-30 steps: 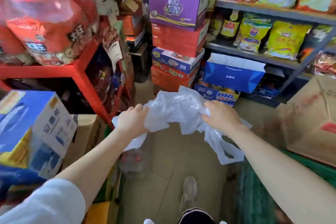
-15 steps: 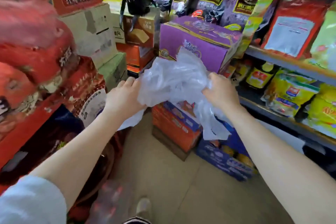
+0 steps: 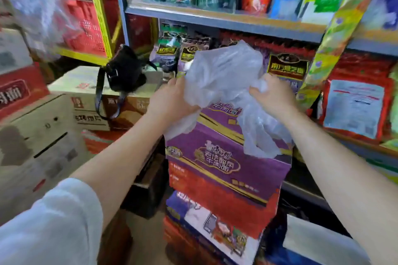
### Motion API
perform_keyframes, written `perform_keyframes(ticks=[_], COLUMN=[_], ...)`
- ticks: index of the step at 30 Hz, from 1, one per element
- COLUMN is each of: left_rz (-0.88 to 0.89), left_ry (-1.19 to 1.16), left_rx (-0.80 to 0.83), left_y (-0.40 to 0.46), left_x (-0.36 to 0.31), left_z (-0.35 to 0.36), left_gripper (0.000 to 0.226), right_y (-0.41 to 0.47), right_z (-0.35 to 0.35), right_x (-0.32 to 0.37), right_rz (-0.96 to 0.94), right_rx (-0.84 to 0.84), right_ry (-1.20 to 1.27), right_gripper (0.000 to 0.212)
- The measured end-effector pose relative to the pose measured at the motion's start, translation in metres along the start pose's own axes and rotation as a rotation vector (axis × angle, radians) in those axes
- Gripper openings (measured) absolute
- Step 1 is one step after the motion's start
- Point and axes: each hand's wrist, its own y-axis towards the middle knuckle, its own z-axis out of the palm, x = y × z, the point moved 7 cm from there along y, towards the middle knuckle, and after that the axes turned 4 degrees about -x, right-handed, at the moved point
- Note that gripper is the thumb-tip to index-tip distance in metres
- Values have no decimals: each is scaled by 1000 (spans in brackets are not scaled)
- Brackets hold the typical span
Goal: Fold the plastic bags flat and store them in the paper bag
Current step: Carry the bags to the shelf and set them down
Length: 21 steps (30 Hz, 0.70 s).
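A crumpled clear plastic bag [image 3: 224, 75] is held up between both hands above a purple carton [image 3: 215, 157]. My left hand [image 3: 170, 99] grips its left side, and a loose flap hangs below that hand. My right hand [image 3: 273, 94] grips a bunched part on the right, from which the handles dangle over the carton's top. A blue paper bag with a white rim [image 3: 318, 241] shows at the bottom right corner.
The purple carton tops a stack of red and blue cartons [image 3: 215, 211]. A black shoulder bag [image 3: 125, 71] sits on beige boxes [image 3: 86, 97] to the left. Grey shelves [image 3: 226, 21] with snack packets fill the right and back. A red crate [image 3: 86, 23] stands upper left.
My view has swung upward from the floor to the shelves. Both hands have kept hold of the plastic bag and now hold it over the purple carton.
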Motion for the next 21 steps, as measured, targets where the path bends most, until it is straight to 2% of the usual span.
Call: perform_keyframes(ticks=[4, 9, 12, 18, 21], left_rz=[-25, 17, 80, 119, 200], left_ry=[-6, 37, 104, 40, 15], left_rx=[30, 62, 127, 286, 348], left_y=[81, 171, 220, 323, 359], left_x=[11, 35, 42, 65, 62], left_z=[36, 79, 111, 213, 266], left_gripper=[75, 71, 71, 78, 70], right_y=[72, 141, 175, 229, 248], right_z=[35, 78, 107, 160, 180], right_x=[-25, -54, -59, -78, -89], right_rz=[49, 123, 127, 272, 380], right_rx=[-5, 23, 42, -33, -78], right_ry=[-3, -40, -116, -245, -315], right_gripper=[41, 29, 37, 41, 38])
